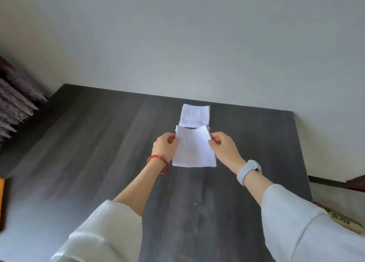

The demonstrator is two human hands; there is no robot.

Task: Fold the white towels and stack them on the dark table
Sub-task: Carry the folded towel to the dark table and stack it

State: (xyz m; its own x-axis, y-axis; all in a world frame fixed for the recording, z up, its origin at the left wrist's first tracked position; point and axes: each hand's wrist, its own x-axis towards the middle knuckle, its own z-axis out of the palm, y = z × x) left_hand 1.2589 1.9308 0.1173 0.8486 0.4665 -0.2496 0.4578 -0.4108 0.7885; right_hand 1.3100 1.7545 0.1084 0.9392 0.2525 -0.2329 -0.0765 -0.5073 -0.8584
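Note:
A folded white towel [193, 147] is held just above the dark table [102, 143], near its middle. My left hand [165, 146] pinches the towel's left edge near the top corner. My right hand [223, 146] pinches its right edge at the same height. The towel's lower part hangs towards me. Right behind it, a second folded white towel [195, 114] lies flat on the table near the far edge; its near edge is hidden by the held towel.
A pale wall rises behind the table. Purple fringed fabric [13, 103] sits off the left side. An orange object [2, 200] shows at the left edge. A printed bag [339, 220] lies past the table's right edge.

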